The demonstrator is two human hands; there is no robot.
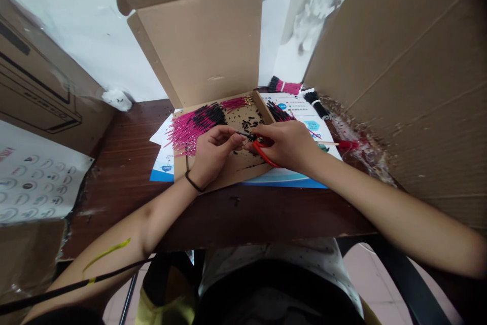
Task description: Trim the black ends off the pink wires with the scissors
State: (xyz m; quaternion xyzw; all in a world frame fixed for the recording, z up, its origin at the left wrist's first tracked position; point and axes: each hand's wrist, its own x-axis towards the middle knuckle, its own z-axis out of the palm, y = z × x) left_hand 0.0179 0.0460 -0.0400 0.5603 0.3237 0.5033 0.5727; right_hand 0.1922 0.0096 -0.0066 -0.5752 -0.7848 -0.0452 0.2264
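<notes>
My right hand (pixel 287 143) is closed round a pair of red-handled scissors (pixel 266 155), whose dark blades point left toward my other hand. Thumb and fingertips of my left hand (pixel 213 151) are pinched together right at the blade tips; what they hold is too small to make out. Both hands are over an opened cardboard box (pixel 224 175). To the left, many thin pink pieces with black ends (pixel 190 130) lie heaped in the box. Small black scraps (pixel 249 124) are scattered over its bottom.
The box lid (pixel 205 46) stands up against the wall. Banded bundles, one pink and black (pixel 285 85) and one black (pixel 316 104), lie at the back right. Printed paper (pixel 297 180) lies beneath the box on the brown table (pixel 125 163). Large cardboard (pixel 403 86) rises at right.
</notes>
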